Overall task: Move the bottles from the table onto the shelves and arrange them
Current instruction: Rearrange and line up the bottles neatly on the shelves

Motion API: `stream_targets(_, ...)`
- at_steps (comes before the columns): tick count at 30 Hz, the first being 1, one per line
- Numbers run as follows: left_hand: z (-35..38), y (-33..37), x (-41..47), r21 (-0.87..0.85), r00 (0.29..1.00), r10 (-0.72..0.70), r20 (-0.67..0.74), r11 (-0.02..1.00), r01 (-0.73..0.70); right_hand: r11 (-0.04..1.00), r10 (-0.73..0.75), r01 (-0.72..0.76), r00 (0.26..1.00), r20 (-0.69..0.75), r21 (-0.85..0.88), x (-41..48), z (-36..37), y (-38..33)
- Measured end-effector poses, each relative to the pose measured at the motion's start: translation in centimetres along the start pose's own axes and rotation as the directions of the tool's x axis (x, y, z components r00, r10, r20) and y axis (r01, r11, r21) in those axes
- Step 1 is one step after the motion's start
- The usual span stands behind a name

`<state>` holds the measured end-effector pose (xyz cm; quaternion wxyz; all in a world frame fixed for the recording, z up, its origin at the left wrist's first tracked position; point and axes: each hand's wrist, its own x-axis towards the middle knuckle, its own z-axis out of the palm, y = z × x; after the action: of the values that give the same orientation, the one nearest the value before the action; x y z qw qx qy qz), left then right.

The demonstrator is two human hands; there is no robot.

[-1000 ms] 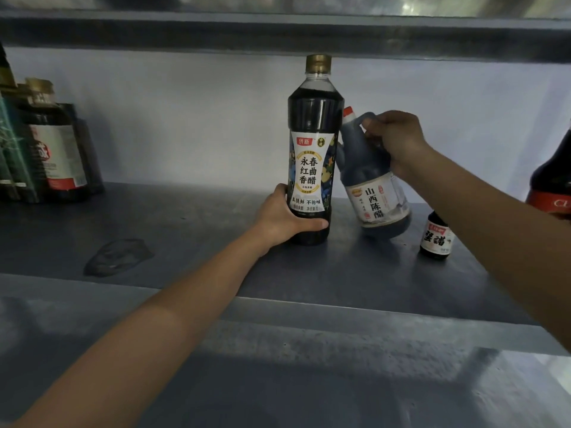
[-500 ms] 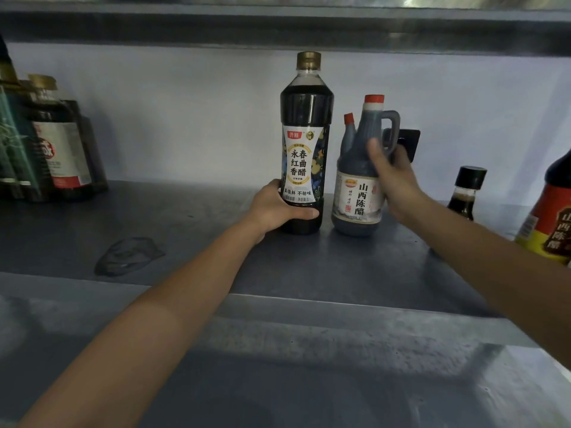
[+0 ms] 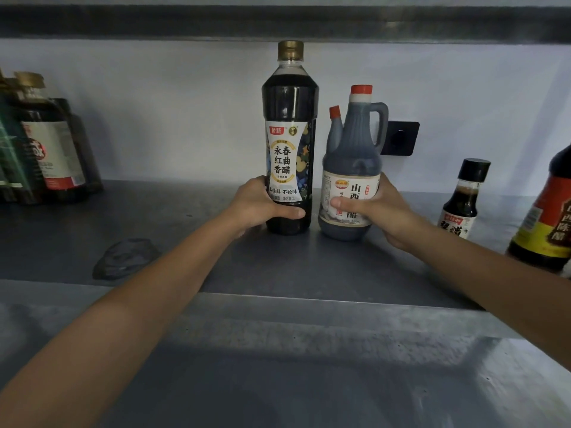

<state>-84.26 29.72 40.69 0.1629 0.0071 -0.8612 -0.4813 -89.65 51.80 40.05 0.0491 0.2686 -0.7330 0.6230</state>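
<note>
A tall dark vinegar bottle (image 3: 289, 118) with a gold cap stands upright on the grey metal shelf (image 3: 309, 267). My left hand (image 3: 262, 205) is wrapped around its base. Right beside it stands a jug-shaped vinegar bottle (image 3: 355, 149) with a red cap and a handle. My right hand (image 3: 377, 208) grips that jug low on its label. A second red-capped bottle (image 3: 335, 125) peeks out just behind the jug. The two held bottles stand close together, a narrow gap between them.
A small black-capped bottle (image 3: 463, 199) and a large red-labelled bottle (image 3: 547, 220) stand on the shelf's right. Several dark bottles (image 3: 46, 143) crowd the far left. A dark smudge (image 3: 123, 257) marks the shelf. A black wall socket (image 3: 401, 139) sits behind; an upper shelf (image 3: 278, 23) runs overhead.
My right hand set the tilted jug upright beside the tall bottle, then slid from its handle down to its label. The left hand stayed on the tall bottle.
</note>
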Motion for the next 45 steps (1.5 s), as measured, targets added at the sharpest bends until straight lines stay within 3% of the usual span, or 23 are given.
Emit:
stream_targets(17, -4.5, -1.3, -6.9, 0.035, 0.996, 0.068, -0.05, 0.997, -0.066, 0.996, -0.059, 0.052, 0.993, 0.1, 0.07, -4.7, 5.7, -3.9)
stream_targets(26, -5.0, -1.4, -8.7, 0.034, 0.995, 0.099, -0.018, 0.995, -0.099, 1.0, 0.0, 0.0, 0.996, 0.093, -0.007, -6.6, 5.5, -4.2)
stream_targets(35, -3.9, -1.4, -10.5, 0.032, 0.99, 0.084, -0.115, 0.996, -0.081, 0.999, 0.038, -0.04, 0.996, 0.086, 0.021, -7.7, 5.9, -3.8)
stream_targets(37, -3.0, -1.6, -11.6, 0.213, 0.979, 0.08, -0.189, 0.976, -0.038, 0.997, 0.055, -0.049, 0.991, 0.125, -0.053, -8.3, 5.5, -3.5)
stream_targets(40, -1.1, -1.6, -14.2, 0.57, 0.927, 0.127, -0.354, 0.815, 0.106, 0.943, 0.077, -0.025, 0.987, 0.144, -0.333, -9.3, 3.9, -3.1)
stream_targets(43, 1.7, -1.4, -17.0, 0.578, 0.801, 0.316, -0.509, 0.815, 0.046, 0.809, 0.013, 0.108, 0.979, 0.202, -0.577, -11.4, 1.6, -2.5)
stream_targets(45, 4.3, -0.9, -18.3, 0.613, 0.735, 0.455, -0.503, 0.787, -0.067, 0.703, -0.056, 0.197, 0.973, 0.223, -0.684, -13.0, -0.2, -2.1)
